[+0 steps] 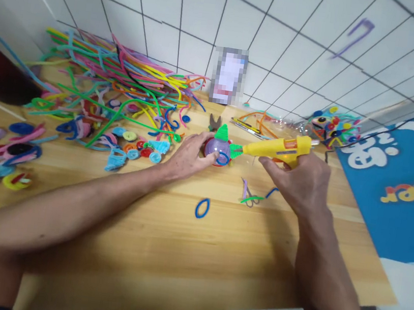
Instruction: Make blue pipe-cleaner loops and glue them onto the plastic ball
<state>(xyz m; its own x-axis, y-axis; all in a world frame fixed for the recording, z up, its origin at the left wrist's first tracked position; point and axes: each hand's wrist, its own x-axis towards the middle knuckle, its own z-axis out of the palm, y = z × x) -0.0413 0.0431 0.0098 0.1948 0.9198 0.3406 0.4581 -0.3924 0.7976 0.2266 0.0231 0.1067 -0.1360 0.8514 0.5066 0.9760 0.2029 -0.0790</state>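
Note:
My right hand (299, 178) is wrapped round a yellow hot glue gun (277, 147). Its nozzle points left and meets a green leaf-shaped piece (235, 152) on the side of a clear dome with a purple inside (212, 147). My left hand (194, 153) holds that dome from the left, thumb over its front. A second green piece (222, 132) sticks up from the top. On the dome's front, by my thumb, is a blue ring (223, 158). Another blue pipe-cleaner loop (202, 208) lies on the table in front.
Scissors (250, 198) with pipe-cleaner scraps lie right of centre. Pliers (215, 122) and a propped phone (229, 76) stand behind the dome. A big pile of pipe cleaners (126, 69) and several coiled pieces (142, 148) fill the left. A colourful bundle (334, 126) sits back right.

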